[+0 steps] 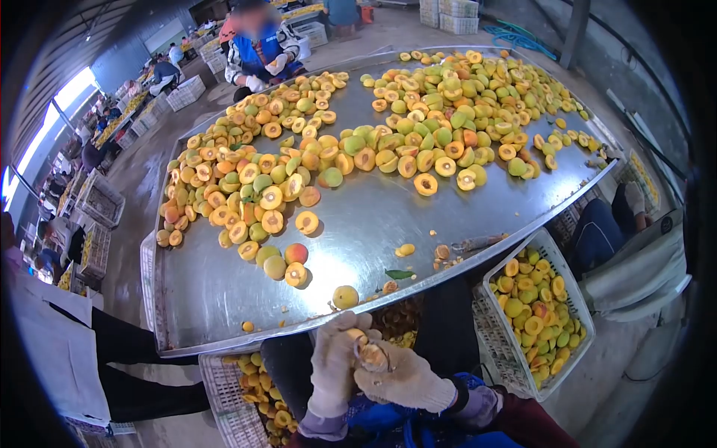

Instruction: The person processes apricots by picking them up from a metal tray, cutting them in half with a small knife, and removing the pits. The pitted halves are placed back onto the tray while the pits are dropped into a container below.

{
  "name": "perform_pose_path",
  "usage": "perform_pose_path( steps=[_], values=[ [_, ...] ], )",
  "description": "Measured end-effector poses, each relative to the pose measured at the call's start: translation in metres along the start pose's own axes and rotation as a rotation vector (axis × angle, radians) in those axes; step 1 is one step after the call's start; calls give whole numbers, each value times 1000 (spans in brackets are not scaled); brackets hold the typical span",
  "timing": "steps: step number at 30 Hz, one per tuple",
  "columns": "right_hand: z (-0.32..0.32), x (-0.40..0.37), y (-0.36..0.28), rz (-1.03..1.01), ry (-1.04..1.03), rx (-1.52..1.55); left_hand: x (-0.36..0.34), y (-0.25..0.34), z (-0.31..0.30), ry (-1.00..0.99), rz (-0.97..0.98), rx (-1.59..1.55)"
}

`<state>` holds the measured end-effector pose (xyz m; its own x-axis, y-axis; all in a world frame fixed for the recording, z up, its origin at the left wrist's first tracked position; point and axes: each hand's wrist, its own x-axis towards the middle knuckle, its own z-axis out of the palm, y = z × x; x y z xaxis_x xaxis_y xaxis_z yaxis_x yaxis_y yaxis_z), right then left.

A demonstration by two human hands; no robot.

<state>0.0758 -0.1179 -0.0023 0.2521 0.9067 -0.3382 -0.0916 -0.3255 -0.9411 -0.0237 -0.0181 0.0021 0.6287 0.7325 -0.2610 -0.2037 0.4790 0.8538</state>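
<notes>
My left hand point(334, 366), in a pale knit glove, is closed around a peach half point(360, 337) just below the table's near edge. Close against it, my right hand point(407, 379), gloved the same way, has its fingers curled around a small brownish thing with a thin curved edge; the gloves hide most of it. One whole yellow peach point(345, 297) lies on the metal table point(358, 246) just beyond my hands. Farther in, many cut peach halves point(426, 184) are heaped, several with pits showing.
A crate of peach halves point(534, 313) stands at my right; another crate point(228, 396) is low at my left. Pits, scraps and a green leaf point(399, 274) lie by the near edge. A person point(261, 48) works across the table; other people are at both sides.
</notes>
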Motion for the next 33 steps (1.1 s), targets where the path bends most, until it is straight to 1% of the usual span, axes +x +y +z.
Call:
perform_pose_path(
  steps=[1, 2, 4, 5, 6, 8, 9, 11, 12, 14, 15, 17, 18, 20, 21, 23, 24, 26, 27, 29, 30, 32, 33],
  values=[
    [1, -2, 3, -20, -107, 193, 2, -6, -6, -30, 111, 10],
    [-1, -2, 0, -23, -108, 195, 4, -7, -7, -30, 113, 14],
    [-9, 1, -22, 133, -42, -126, 9, -5, -7, 132, 140, -272],
    [-13, -1, -41, 267, -114, -86, 9, -1, -6, 135, 144, -268],
    [-11, 0, -40, 265, -117, -86, 7, 2, -6, 138, 147, -268],
    [-5, -1, -29, 81, -148, -293, 3, 4, -6, -24, 134, -303],
    [1, 1, -10, 82, -145, -291, 2, 5, -7, -27, 131, -303],
    [13, 11, 38, -693, 99, -503, 1, 5, -7, -16, 40, -247],
    [15, 12, 45, -692, 99, -503, 0, 5, -7, -16, 39, -248],
    [16, 13, 51, -541, 68, -392, -1, 4, -6, -7, 34, -298],
    [13, 9, 36, -542, 68, -393, -2, 2, -5, -7, 34, -299],
    [4, -3, -1, -460, 28, -590, -4, -3, -4, 26, 145, -316],
    [5, -3, -1, -459, 28, -589, -5, -3, -4, 27, 144, -316],
    [7, -4, -1, -382, -6, -348, -7, -3, -3, 23, 160, -264],
    [6, -4, 0, -380, -5, -347, -8, -4, 0, 22, 158, -263],
    [1, -3, 3, -25, -243, 99, -11, -6, 9, -8, 409, -140],
    [0, -5, -1, -25, -241, 99, -11, -4, 11, -10, 408, -140],
    [-3, -9, -15, 82, -320, 231, -11, 3, 14, 27, 361, 26],
    [-5, -8, -16, 83, -319, 231, -12, 9, 16, 26, 360, 25],
    [-9, -7, -17, 194, -506, 371, -13, 22, 19, -92, 262, 66],
    [-13, -7, -22, 195, -504, 372, -12, 23, 19, -93, 259, 65],
    [-23, -7, -37, 347, -493, 312, -8, 24, 18, -156, 328, 224],
    [-24, -7, -36, 345, -491, 314, -6, 25, 16, -159, 327, 226]
  ],
)
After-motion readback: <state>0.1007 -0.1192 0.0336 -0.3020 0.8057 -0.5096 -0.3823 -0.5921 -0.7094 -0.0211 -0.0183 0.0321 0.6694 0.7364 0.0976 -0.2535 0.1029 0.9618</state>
